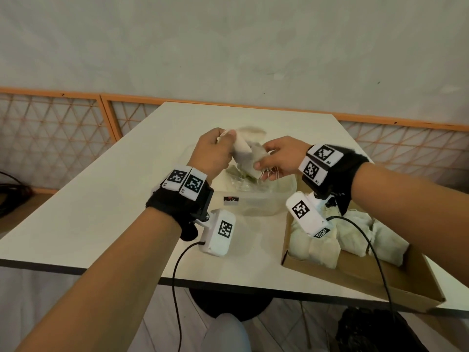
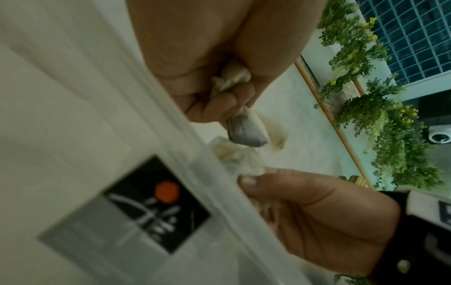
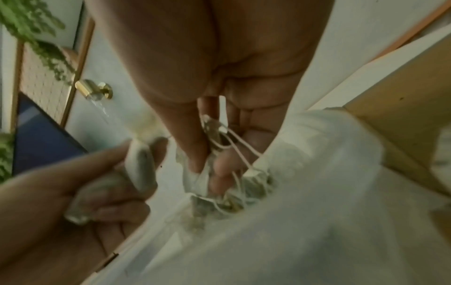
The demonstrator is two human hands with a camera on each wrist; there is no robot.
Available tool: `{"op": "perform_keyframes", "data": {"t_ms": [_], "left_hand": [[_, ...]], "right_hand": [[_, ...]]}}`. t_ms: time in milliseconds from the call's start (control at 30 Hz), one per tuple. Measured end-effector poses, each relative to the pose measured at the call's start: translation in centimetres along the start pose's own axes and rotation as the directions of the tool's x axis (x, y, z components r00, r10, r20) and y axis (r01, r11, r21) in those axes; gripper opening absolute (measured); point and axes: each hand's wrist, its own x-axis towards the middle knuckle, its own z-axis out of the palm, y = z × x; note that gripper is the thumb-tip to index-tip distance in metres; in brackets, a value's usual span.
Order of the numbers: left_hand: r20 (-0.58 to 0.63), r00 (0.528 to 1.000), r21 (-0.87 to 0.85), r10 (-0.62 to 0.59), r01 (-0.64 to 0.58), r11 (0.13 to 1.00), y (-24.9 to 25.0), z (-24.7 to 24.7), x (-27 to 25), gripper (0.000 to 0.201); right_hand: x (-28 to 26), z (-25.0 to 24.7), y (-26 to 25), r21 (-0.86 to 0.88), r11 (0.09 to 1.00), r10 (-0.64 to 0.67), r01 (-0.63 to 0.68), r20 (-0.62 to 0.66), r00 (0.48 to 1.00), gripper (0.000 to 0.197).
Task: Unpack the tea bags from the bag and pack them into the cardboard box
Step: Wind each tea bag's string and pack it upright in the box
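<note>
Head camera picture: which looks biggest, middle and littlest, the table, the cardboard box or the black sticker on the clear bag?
1. table, by far the largest
2. cardboard box, though it sits nearer the camera
3. black sticker on the clear bag, the smallest

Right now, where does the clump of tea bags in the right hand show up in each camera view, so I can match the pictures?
Head: tea bags, just right of centre, pinched by the right hand above the clear bag.
Left wrist: lower centre, a blurred pale clump at the right hand's thumb tip.
Right wrist: centre, strings trailing from the fingers.
Shared landmark: the left hand, gripping its own tea bags, appears in all three.
</note>
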Motion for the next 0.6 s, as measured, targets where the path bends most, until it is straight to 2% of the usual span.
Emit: {"op": "perform_keyframes", "data": {"t_ms": [100,200,300,367,500,600], "left_hand": [[-0.049,0.999,-0.110,0.001,-0.007,0.994,0.4,0.4,-0.4,0.024],[-0.041,0.999,-0.176,-0.020,0.013,0.984,0.7,0.5,-1.0,0.022],[-0.024,0.999,-0.100,-0.025,0.023,0.995,0.2,0.9,-1.7,0.025],[-0.027,0.998,-0.110,-0.053,0.050,0.993,-0.4,1.2,-2.3,0.025],[-0.072,0.989,-0.247,-0.128,0.106,0.963,-0.7,1.3,-2.9,0.024],[-0.073,0.979,-0.278,-0.190,0.163,0.947,-0.2,1.6,-2.8,0.021]], "right_hand": [[0.1,0.6,0.6,-0.161,0.986,0.034,-0.037,-0.026,0.999,0.031],[0.3,0.5,0.8,-0.184,0.983,0.021,-0.025,-0.019,1.000,0.051],[-0.2,-0.3,0.4,-0.220,0.975,-0.043,0.026,-0.072,0.996,0.032],[-0.6,-0.6,0.3,-0.154,0.988,-0.041,0.026,-0.094,0.995,0.023],[-1.4,-1.3,-0.7,-0.005,0.999,-0.045,0.045,-0.152,0.987,0.017],[-2.7,-2.1,-2.0,0.222,0.967,-0.082,0.128,-0.203,0.976,0.015]]}}
